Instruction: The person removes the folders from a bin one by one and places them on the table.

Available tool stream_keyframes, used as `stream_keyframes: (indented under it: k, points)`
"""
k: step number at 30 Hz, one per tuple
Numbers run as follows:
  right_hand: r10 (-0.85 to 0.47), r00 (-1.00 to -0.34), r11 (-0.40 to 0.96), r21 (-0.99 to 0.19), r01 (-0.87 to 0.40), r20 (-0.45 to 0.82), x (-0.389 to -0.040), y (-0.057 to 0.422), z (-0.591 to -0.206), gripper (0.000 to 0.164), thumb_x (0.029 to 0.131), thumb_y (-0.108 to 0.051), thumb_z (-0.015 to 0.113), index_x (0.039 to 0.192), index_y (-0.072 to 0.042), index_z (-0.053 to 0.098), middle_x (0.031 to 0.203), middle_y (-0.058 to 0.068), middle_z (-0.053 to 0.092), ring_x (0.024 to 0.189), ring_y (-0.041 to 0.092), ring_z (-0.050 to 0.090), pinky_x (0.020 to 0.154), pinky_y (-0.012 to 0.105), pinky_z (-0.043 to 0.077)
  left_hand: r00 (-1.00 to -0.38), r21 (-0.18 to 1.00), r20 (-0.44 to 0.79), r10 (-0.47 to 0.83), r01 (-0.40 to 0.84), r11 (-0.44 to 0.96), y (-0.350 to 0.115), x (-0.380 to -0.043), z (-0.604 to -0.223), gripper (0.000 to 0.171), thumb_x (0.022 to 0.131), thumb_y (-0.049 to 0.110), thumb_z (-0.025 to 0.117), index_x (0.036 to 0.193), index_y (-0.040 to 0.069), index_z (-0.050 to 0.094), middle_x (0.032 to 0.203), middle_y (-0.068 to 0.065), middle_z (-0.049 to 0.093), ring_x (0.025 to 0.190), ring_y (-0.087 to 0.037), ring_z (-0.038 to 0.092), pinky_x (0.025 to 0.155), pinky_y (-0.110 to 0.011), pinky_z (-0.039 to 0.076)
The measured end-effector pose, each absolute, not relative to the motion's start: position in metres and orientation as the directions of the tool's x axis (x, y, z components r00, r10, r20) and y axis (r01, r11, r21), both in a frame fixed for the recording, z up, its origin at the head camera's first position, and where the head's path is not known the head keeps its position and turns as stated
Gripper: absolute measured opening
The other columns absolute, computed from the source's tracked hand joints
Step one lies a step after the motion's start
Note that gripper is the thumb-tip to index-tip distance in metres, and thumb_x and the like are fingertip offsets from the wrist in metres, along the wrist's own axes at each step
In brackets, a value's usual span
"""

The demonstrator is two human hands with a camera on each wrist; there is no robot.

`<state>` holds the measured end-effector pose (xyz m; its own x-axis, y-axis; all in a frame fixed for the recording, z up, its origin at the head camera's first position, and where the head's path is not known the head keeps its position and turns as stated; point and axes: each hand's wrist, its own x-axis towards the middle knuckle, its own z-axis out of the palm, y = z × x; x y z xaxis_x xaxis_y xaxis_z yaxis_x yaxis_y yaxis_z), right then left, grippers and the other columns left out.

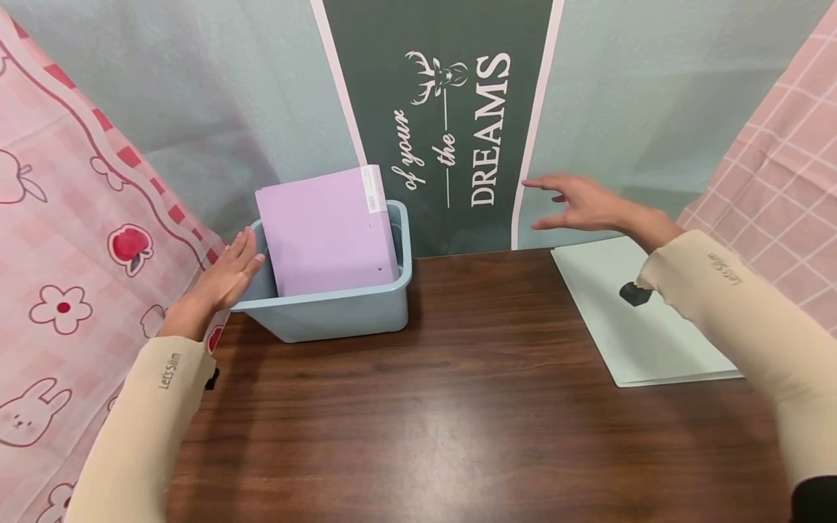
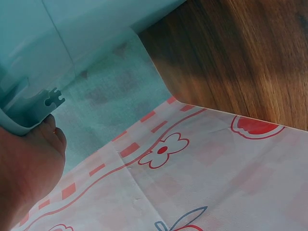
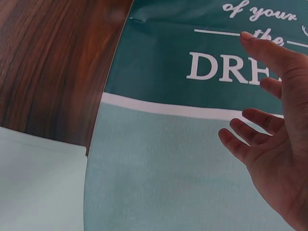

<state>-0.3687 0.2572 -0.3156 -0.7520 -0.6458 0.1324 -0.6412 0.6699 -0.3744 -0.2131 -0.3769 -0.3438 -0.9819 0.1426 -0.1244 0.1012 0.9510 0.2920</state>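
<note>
A light blue plastic bin (image 1: 327, 318) stands at the back left of the table, with a purple folder (image 1: 327, 232) upright but leaning in it. A white label shows on the folder's upper right corner. My left hand (image 1: 230, 269) is at the bin's left rim, its fingers extended; in the left wrist view the hand (image 2: 36, 163) appears against the rim, most fingers hidden. My right hand (image 1: 578, 203) hovers with thumb and fingers spread and holds nothing. Below it on the right lies a pale green folder (image 1: 628, 327), flat on the table.
The dark wooden table (image 1: 418, 407) runs up to a green fabric backdrop (image 1: 451, 225) with white lettering. A pink patterned cloth (image 1: 72, 240) hangs along the left side, and a pink checked cloth (image 1: 785, 152) along the right.
</note>
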Motion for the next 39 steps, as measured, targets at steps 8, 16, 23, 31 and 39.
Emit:
stream_keyframes:
  k: [8,16,23,31,39]
  points:
    - [-0.666,-0.735,0.653,-0.376,-0.658,0.128,-0.370,0.241,-0.316,0.081,0.091,-0.030,0.083,0.160,-0.009,0.046,0.162,0.021,0.046,0.135,0.045,0.057,0.108,0.061,0.050,-0.982,0.288,-0.121,0.146,0.106,0.952,-0.378,-0.213,-0.344,0.074,0.115,0.045,0.015,0.164,-0.001,-0.017,0.173,-0.024,-0.020,0.161,-0.046,-0.013,0.130,-0.058,-0.008]
    - [-0.672,-0.731,0.643,-0.397,-0.654,0.116,-0.373,0.225,-0.317,0.084,0.092,-0.032,0.083,0.161,-0.008,0.043,0.164,0.021,0.043,0.140,0.044,0.053,0.111,0.061,0.048,-0.982,0.295,-0.128,0.142,0.099,0.950,-0.378,-0.213,-0.345,0.074,0.116,0.043,0.017,0.164,0.000,-0.018,0.173,-0.023,-0.020,0.161,-0.045,-0.014,0.130,-0.058,-0.008]
    - [-0.694,-0.708,0.614,-0.405,-0.678,0.132,-0.373,0.211,-0.316,0.082,0.091,-0.027,0.084,0.160,-0.005,0.045,0.163,0.023,0.044,0.147,0.042,0.045,0.111,0.062,0.048,-0.982,0.296,-0.125,0.145,0.103,0.950,-0.377,-0.213,-0.344,0.074,0.115,0.044,0.018,0.164,0.000,-0.018,0.173,-0.024,-0.020,0.161,-0.045,-0.014,0.129,-0.058,-0.009]
    - [-0.720,-0.671,0.562,-0.418,-0.714,0.177,-0.376,0.195,-0.316,0.081,0.090,-0.025,0.086,0.158,-0.003,0.048,0.160,0.022,0.048,0.143,0.042,0.050,0.107,0.060,0.051,-0.981,0.303,-0.111,0.158,0.119,0.946,-0.377,-0.212,-0.345,0.073,0.116,0.042,0.018,0.164,-0.001,-0.016,0.173,-0.025,-0.019,0.161,-0.045,-0.014,0.129,-0.058,-0.009]
    - [-0.727,-0.660,0.560,-0.393,-0.729,0.189,-0.375,0.182,-0.316,0.080,0.090,-0.029,0.086,0.158,-0.008,0.049,0.160,0.021,0.048,0.125,0.043,0.065,0.104,0.059,0.052,-0.981,0.298,-0.105,0.161,0.123,0.947,-0.377,-0.213,-0.344,0.074,0.116,0.043,0.018,0.164,-0.001,-0.016,0.173,-0.025,-0.018,0.161,-0.045,-0.014,0.129,-0.058,-0.008]
